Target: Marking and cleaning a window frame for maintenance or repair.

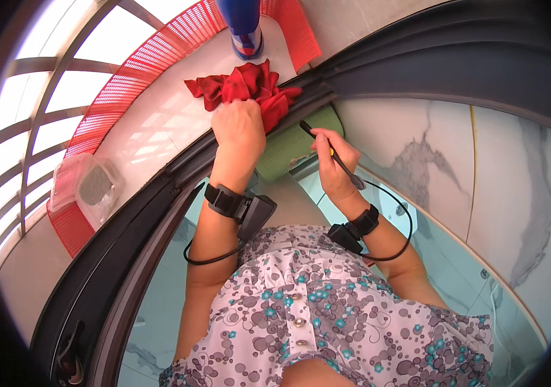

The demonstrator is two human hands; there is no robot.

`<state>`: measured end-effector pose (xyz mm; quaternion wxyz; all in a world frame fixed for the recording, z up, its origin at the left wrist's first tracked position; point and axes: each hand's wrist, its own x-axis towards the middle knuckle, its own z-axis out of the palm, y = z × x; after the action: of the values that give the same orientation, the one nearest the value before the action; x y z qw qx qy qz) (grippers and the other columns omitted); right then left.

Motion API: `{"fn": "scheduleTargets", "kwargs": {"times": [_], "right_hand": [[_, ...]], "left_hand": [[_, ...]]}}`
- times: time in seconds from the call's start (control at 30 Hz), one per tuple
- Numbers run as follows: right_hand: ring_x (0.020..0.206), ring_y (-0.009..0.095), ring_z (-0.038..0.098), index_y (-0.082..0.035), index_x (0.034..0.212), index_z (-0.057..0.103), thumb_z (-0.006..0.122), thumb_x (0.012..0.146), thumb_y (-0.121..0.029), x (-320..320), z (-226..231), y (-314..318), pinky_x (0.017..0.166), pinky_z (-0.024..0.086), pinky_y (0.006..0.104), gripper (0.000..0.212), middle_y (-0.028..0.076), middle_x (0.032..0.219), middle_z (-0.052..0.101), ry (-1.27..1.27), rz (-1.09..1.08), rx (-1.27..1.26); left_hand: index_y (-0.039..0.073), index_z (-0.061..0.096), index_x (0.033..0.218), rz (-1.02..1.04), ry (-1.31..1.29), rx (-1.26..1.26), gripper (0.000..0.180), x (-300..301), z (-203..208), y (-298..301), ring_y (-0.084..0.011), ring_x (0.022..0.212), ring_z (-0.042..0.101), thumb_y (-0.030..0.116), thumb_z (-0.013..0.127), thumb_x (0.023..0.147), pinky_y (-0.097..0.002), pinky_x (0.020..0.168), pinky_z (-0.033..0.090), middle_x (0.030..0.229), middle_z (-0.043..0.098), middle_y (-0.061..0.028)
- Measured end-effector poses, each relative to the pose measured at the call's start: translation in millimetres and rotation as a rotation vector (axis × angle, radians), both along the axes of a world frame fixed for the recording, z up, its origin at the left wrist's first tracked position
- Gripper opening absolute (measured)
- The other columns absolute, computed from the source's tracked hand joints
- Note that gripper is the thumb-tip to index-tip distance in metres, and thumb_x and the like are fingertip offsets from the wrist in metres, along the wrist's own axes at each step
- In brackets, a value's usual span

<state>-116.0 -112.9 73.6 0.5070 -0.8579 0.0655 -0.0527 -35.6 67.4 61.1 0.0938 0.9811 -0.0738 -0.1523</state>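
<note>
My left hand (239,122) is closed in a fist on a crumpled red cloth (264,88), which lies bunched over the dark sliding-frame track (317,93) and the white sill. In my right hand (336,164) is a slim black-handled tool (333,153) with a small yellow mark, gripped between thumb and fingers. Its dark tip points up and left toward the track, just right of the cloth; the tip is too small to tell its kind. Both wrists wear black strapped devices with cables.
A blue bottle (242,26) stands on the white sill (153,132) beyond the cloth. Red perforated edging (130,84) runs along the barred window. A clear plastic container (98,187) sits at the left. Below the track lies a green ribbed mat (317,138); marbled tiles (417,155) extend rightward.
</note>
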Motion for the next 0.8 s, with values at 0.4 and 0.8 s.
{"fn": "scheduleTargets", "kwargs": {"times": [0.4,0.8], "right_hand": [[0.063,0.019,0.063,0.001,0.097,0.066,0.058,0.093,-0.009,6,6,7,0.059,0.048,0.0291,0.014,0.012,0.07,0.064,-0.009,-0.015,0.004],[0.062,0.016,0.064,0.002,0.101,0.065,0.059,0.092,-0.004,-12,-1,0,0.06,0.049,0.0278,0.012,0.01,0.071,0.067,-0.033,-0.14,0.069]], "left_hand": [[0.002,0.063,0.099,0.074,-0.291,-0.532,0.023,23,-24,-32,-0.0364,0.081,0.061,0.019,0.067,0.083,-0.0438,0.074,0.05,0.089,0.061,-0.0158],[-0.002,0.065,0.087,0.324,-0.17,-1.196,0.015,17,6,-70,-0.0399,0.072,0.063,0.012,0.061,0.09,-0.0417,0.063,0.048,0.076,0.062,-0.0229]]}}
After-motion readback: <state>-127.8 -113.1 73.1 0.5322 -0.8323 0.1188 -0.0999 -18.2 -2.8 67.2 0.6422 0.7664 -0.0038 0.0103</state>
